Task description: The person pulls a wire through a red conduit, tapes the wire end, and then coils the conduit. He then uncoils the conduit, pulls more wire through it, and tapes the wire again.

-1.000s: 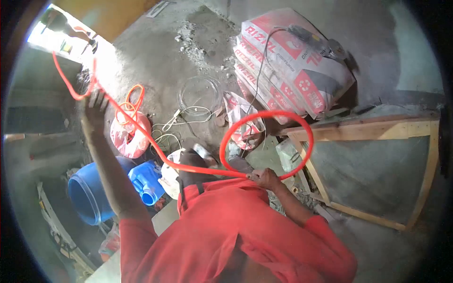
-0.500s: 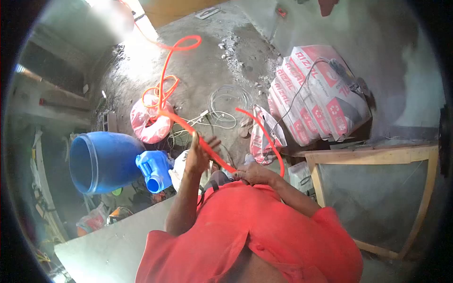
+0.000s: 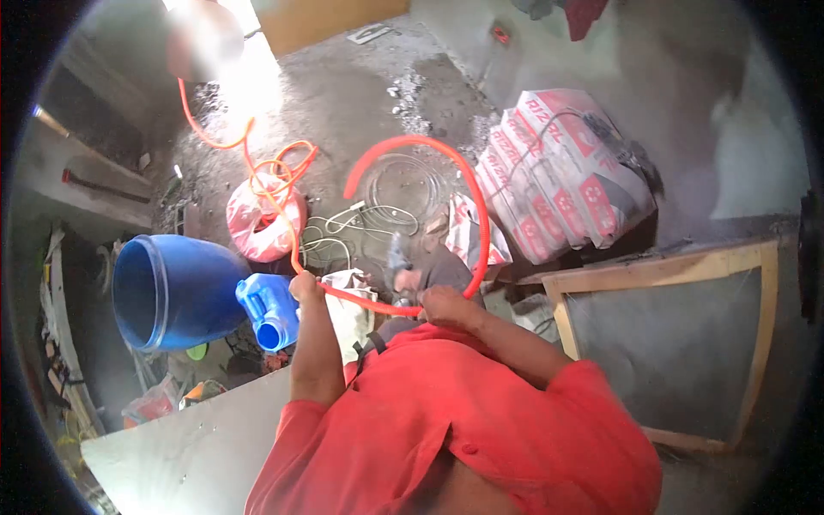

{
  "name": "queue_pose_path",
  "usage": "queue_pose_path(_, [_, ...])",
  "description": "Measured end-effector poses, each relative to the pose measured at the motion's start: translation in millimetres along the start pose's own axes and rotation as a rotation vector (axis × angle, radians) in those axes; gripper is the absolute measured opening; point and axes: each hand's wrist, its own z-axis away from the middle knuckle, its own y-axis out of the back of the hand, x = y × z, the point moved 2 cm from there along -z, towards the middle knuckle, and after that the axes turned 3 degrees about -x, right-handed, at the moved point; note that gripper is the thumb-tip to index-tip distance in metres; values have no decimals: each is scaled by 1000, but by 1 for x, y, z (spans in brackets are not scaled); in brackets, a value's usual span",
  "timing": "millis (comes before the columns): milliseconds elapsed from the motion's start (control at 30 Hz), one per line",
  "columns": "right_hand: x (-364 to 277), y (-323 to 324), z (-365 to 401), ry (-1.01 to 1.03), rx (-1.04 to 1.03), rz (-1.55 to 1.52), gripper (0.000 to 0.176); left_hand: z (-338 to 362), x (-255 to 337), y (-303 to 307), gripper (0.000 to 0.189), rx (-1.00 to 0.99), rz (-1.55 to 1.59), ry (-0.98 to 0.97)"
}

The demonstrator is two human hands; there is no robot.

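A bright orange flexible hose (image 3: 369,302) runs across in front of my red shirt, between my two hands. My left hand (image 3: 306,287) is closed around it near the blue jug (image 3: 269,312). Closer to my chest, my right hand (image 3: 446,306) grips the same hose. From there its free end curves up in a wide loop over the floor. Beyond my left hand, the hose trails to a wrapped roll (image 3: 242,221) and on toward the bright doorway. The fingers of both hands are partly hidden.
Stacked cement bags (image 3: 558,193) stand at the right, behind a wood-framed screen (image 3: 669,343). A blue barrel (image 3: 193,292) lies at the left. Coiled wire (image 3: 382,184) and a white cord (image 3: 330,225) lie on the floor. A pale board (image 3: 197,438) sits at lower left.
My left hand has moved left and down along the hose and closed on it. The hose's free end has swung up and left into a wide loop.
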Motion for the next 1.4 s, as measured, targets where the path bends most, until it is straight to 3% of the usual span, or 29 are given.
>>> queue_pose_path(33, [9, -8, 2, -116, 112, 42, 32, 5, -5, -11, 24, -8, 187, 93])
queue_pose_path(67, [18, -16, 4, -133, 114, 37, 32, 9, -8, -21, 16, -155, 251, 218])
queue_pose_path(133, [38, -18, 7, -260, 626, 248, 29, 10, -4, -52, 11, -457, 369, 200])
queue_pose_path(167, [49, -13, 4, -251, 633, 249, 29, 17, -1, -70, 16, -658, 494, 227])
queue_pose_path(267, [80, 12, 15, -479, 830, -195, 31, 96, 37, -129, 26, -1260, 847, 280])
queue_pose_path(333, [73, 45, 35, -572, 760, -218, 41, 132, 57, -154, 42, -997, 769, 278])
queue_pose_path(367, [72, 56, 42, -551, 769, -213, 41, 139, 62, -161, 42, -1223, 818, 258])
queue_pose_path(400, [70, 60, 50, -570, 622, -245, 47, 146, 65, -166, 42, -1450, 858, 238])
queue_pose_path(433, [67, 60, 56, -592, 471, -273, 53, 167, 75, -171, 44, -1520, 890, 252])
queue_pose_path(467, [62, 59, 62, -587, 472, -267, 53, 184, 86, -175, 44, -1520, 896, 244])
queue_pose_path(567, [42, 44, 90, -314, 410, -384, 56, 237, 106, -186, 45, -1610, 761, 175])
queue_pose_path(600, [34, 39, 101, -317, 409, -382, 56, 252, 109, -188, 45, -1610, 764, 177])
queue_pose_path(667, [23, 34, 120, -41, 751, -509, 57, 277, 115, -194, 44, -1722, 668, 102])
queue_pose_path(700, [28, 22, 131, -41, 752, -517, 57, 285, 116, -196, 42, -1680, 626, 78])
queue_pose_path(800, [56, -11, 169, 230, 900, -1035, 87, 279, 124, -200, 41, -1610, 605, 59])
queue_pose_path(867, [42, -2, 230, 308, 798, -1230, 84, 279, 123, -198, 40, -1556, 532, -50])
queue_pose_path(900, [35, 7, 261, 573, 719, -1449, 87, 280, 126, -196, 40, -1523, 458, -159])
queue_pose_path(933, [30, 14, 289, 847, 631, -1659, 91, 281, 127, -188, 40, -1454, 471, -151])
queue_pose_path(967, [30, 19, 315, 848, 647, -1678, 91, 283, 122, -184, 41, -1497, 484, -132])
queue_pose_path(1033, [44, 26, 364, 1022, 955, -1828, 85, 287, 99, -177, 46, -1536, 512, -109])
queue_pose_path(1067, [66, 7, 380, 1015, 967, -1832, 85, 289, 84, -173, 50, -1531, 524, -114])
queue_pose_path(1133, [118, -43, 397, 1563, 751, -2205, 79, 292, 60, -169, 46, -1462, 530, -116])
queue_pose_path(1200, [126, -49, 384, 2030, -404, -1833, 74, 281, 42, -166, 48, -1369, 703, -139])
queue_pose_path(1267, [146, -160, 398, 1202, -291, -2198, 71, 259, 30, -171, 54, -1284, 674, -170])
queue_pose_path(1300, [153, -159, 401, 1204, -283, -2206, 71, 256, 30, -175, 54, -1294, 644, -192])
queue_pose_path(1367, [166, -147, 398, 692, -164, -1963, 64, 258, 35, -190, 55, -1364, 617, -183])
queue_pose_path(1400, [187, -163, 403, 276, 136, -1958, 62, 267, 45, -199, 54, -1418, 623, -165])
